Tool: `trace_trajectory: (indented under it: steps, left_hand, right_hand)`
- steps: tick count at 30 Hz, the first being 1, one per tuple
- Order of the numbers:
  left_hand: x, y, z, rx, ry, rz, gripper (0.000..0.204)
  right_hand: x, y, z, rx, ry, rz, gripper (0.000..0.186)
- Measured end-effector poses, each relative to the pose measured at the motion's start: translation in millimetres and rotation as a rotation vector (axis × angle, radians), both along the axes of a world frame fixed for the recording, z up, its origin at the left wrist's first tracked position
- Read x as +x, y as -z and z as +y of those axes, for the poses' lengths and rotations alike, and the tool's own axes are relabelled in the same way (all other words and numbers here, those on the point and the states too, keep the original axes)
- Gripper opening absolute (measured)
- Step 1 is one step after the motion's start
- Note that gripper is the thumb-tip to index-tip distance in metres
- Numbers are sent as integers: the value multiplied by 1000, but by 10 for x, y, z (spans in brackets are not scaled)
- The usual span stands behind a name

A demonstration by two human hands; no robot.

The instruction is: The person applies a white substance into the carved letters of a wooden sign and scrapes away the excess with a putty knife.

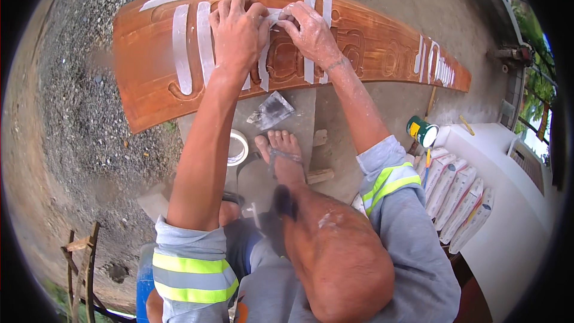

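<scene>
A long reddish-brown wooden board (149, 98) with carved letters lies across the ground in front of me, with several pale strips of masking tape (182, 48) stuck over it. Near the board's upper middle, my left hand (240, 31) is closed, its fingertips bent down at a short piece of tape (274, 16). The other end of this piece is pinched between the thumb and fingers of my right hand (312, 33). A roll of masking tape (244, 148) lies below the board beside my bare foot. Close to it is a crumpled grey-and-white sheet (275, 110).
Gravel (78, 113) covers the left side, with concrete under the board's middle. On the right are a green can (422, 131), a brush with a blue handle (426, 167), and stacked white sacks (457, 200) by a white wall (508, 203). A wooden frame (81, 263) stands lower left.
</scene>
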State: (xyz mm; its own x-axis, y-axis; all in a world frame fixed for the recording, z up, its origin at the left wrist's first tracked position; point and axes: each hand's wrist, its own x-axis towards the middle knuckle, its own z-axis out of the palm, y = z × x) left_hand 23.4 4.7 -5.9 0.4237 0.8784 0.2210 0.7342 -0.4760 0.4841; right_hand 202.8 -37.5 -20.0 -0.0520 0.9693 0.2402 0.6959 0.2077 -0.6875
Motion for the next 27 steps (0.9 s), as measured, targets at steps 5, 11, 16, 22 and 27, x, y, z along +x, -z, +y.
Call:
trace_trajectory:
  steps: [5,11,16,22,27]
  left_hand:
    - [-28,0,-7,7,-47,20,19]
    - [5,11,-50,9,-50,25,20]
    - [22,10,-50,32,-55,52,24]
    - [-63,10,-138,77,48,150,33]
    - [-244,28,-342,161,255,409,52]
  right_hand:
    - [10,-5,189,-122,-112,-18,13]
    - [35,101,147,128,-171,-215,18]
    - [72,81,194,123,-189,-176,14]
    - [186,19,98,4,-184,-56,28]
    - [-59,129,-371,102,-76,-411,54]
